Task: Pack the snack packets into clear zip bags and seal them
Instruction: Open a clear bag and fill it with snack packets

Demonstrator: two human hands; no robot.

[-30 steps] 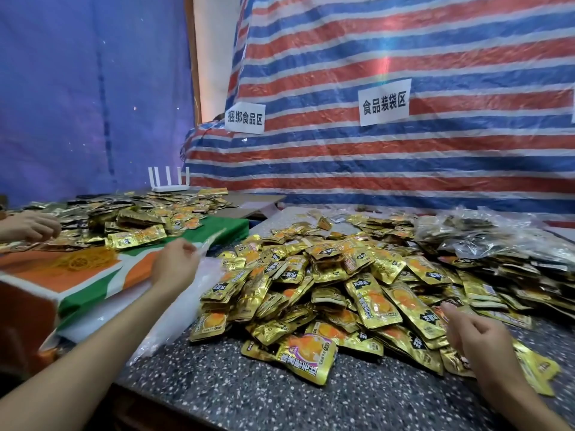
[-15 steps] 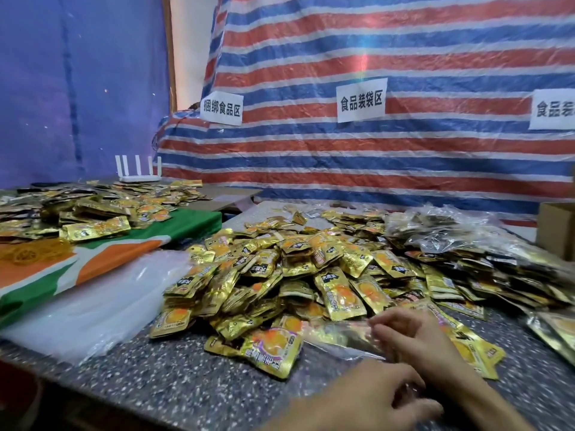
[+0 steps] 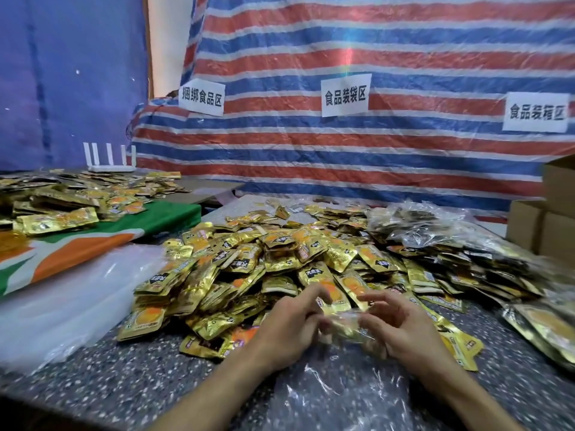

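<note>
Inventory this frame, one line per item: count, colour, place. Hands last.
table: one, speckled grey, underneath
cloth: one, green-orange-white, left table
striped tarp: one, red-blue-white, backdrop
snack packets: many, gold, heaped mid-table
second packet pile: many, gold, on cloth at left
clear zip bag: one, transparent, near edge, front centre
empty bag stack: one, clear, left of heap
filled bags: several, clear, right of heap
cardboard boxes: at least two, brown, right edge
router: one, white, back left
paper signs: three, white, on tarp
left hand: pinches bag mouth
right hand: pinches bag mouth
</note>
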